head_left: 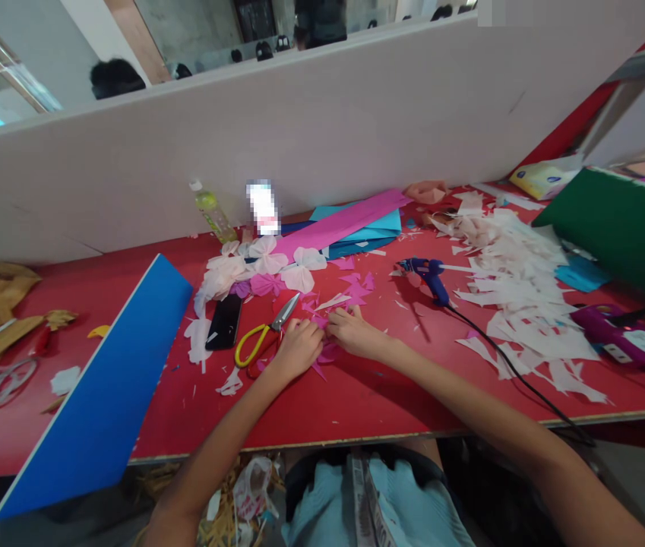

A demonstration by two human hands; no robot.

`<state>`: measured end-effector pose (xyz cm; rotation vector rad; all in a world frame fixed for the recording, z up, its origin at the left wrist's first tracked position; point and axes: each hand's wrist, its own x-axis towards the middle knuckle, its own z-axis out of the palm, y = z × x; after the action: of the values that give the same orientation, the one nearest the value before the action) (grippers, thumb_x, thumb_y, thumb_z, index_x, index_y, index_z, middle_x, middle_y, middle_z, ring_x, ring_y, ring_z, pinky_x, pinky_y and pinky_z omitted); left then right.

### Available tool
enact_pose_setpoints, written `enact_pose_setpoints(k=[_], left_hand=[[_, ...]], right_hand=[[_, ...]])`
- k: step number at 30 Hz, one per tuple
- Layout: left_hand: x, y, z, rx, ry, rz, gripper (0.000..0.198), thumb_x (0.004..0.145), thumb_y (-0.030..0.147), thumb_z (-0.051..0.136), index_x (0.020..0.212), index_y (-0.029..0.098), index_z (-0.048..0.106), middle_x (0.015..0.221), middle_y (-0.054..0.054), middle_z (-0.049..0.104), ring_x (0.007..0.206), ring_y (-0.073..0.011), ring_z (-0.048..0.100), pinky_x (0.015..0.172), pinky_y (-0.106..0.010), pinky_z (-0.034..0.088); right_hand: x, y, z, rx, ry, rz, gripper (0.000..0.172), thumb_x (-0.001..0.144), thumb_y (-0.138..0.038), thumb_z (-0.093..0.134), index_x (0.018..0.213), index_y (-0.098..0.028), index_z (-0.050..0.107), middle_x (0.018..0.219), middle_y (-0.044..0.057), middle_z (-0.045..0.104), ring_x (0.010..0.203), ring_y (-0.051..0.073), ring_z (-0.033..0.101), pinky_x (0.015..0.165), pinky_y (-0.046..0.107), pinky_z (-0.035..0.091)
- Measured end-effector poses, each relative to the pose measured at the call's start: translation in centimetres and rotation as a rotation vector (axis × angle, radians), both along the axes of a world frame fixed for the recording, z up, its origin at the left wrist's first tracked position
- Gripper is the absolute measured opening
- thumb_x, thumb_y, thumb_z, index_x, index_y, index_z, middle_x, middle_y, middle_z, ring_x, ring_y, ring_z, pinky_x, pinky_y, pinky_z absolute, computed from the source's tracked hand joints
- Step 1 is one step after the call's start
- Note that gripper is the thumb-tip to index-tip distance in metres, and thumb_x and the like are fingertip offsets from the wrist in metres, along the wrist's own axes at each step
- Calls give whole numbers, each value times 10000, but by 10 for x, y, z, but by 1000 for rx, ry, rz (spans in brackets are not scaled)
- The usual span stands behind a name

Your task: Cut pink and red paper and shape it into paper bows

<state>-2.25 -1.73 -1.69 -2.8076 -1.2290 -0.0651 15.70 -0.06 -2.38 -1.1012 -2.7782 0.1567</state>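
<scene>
Both hands meet over the red table among scraps of pink paper (356,289). My left hand (301,346) is closed, its fingertips on a small pink paper piece (322,322). Close beside it, my right hand (350,333) pinches at the same pink piece, which the fingers partly hide. Yellow-handled scissors (252,346) lie just left of my left hand, blades pointing away. Past the hands are pleated white and pink paper flowers (268,282). A black phone (224,322) lies flat beyond the scissors.
A blue glue gun (429,279) with its cord lies to the right, near white paper strips (519,281). Blue (111,395) and green (621,235) panels stand at the sides. A bottle (213,215), a lit screen (264,207) and folded coloured paper (350,222) are along the back partition.
</scene>
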Motion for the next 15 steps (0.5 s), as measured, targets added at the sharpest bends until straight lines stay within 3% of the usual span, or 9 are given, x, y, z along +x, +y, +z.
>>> enact_pose_setpoints(k=[8, 15], left_hand=[[-3, 1, -4, 30, -44, -25, 205, 900, 208, 412, 867, 149, 605, 855, -70, 617, 879, -203, 509, 835, -369, 333], [6, -2, 1, 24, -151, -18, 265, 936, 262, 373, 917, 173, 621, 885, -49, 619, 874, -178, 508, 825, -342, 329]], right_hand=[[4, 6, -1, -33, 111, -9, 188, 888, -142, 446, 836, -135, 627, 922, 97, 583, 921, 208, 442, 755, 330, 211], [41, 4, 3, -93, 315, -191, 190, 888, -179, 484, 822, -184, 662, 870, 62, 593, 898, 192, 455, 747, 329, 193]])
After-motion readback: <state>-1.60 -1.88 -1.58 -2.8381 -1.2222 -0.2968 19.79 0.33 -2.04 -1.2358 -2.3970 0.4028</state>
